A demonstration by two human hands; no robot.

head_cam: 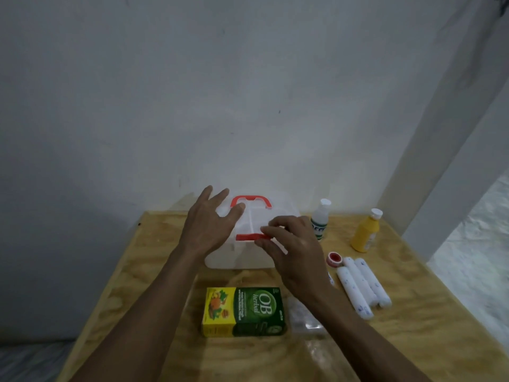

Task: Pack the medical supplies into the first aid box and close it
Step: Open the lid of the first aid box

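Observation:
A translucent white first aid box [237, 257] with a red handle [252, 201] and a red front latch [249, 237] stands at the table's far middle, lid down. My left hand [209, 224] hovers spread over the lid's left side, holding nothing. My right hand [292, 249] has its fingertips pinched on the red latch. On the table lie a green and yellow herbal medicine carton [243, 311], several white bandage rolls [360, 285], a red and white tape roll [334, 259], a white spray bottle [321, 219] and a yellow bottle [366, 231].
The plywood table [137, 285] stands against a grey wall. A clear plastic packet [303, 317] lies right of the carton, partly under my right forearm. A pale post rises at the table's right rear, and the table's right edge drops to a lighter floor.

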